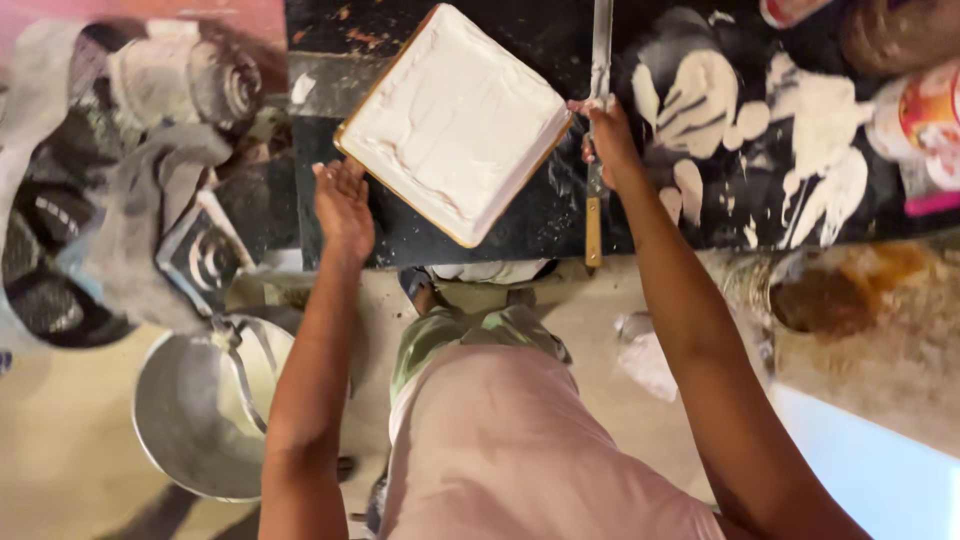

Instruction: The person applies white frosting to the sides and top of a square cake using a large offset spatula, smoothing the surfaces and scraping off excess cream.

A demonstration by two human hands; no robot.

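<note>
Right hand [608, 140] grips scraper [598, 120]; left hand [343, 205], loosely cupped, steadies plastered board [452, 120] near counter [440, 235] front edge. One-sided push could spin board off.

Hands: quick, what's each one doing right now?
Left hand: open, touching the white-coated square board.
Right hand: closed on the long flat tool.

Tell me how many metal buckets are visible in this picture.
1. The round grey metal bucket with a wire handle stands on the floor at lower left, beside the person's left arm, below the black paint-smeared table. Others may be hidden outside the view.
</note>
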